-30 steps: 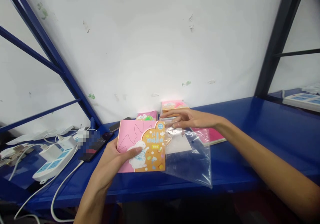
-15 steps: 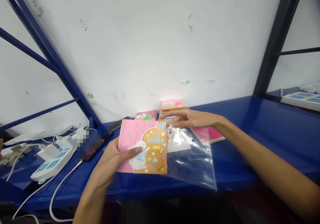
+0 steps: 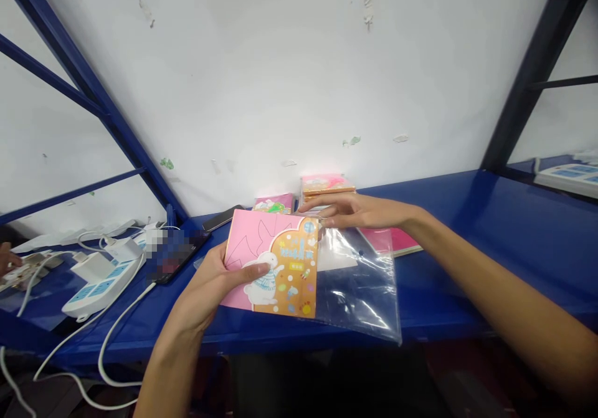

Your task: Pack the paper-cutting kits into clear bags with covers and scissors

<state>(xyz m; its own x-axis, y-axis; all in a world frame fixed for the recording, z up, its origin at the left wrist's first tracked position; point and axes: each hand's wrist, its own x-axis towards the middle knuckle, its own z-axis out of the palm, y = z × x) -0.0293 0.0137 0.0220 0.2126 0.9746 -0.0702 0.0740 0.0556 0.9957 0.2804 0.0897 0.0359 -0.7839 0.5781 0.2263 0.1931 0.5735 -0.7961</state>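
My left hand (image 3: 212, 284) grips the pad (image 3: 295, 284) at its nine o'clock; my right hand (image 3: 357, 211) pinches the bag (image 3: 362, 303), toward three. The pad looks mostly unbagged; whether its edge is inside, I can't tell.

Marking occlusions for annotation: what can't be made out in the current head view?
All in the head view:
- Left hand: fingers hidden behind the booklet; only the thumb shows on top.
- Right hand: exact contact with the clear bag, obscured by overlapping fingers.
- Cover lettering: too small and blurred.
- Phone: screen partly pixelated.
- Right-side power strip: cut off by the right edge.
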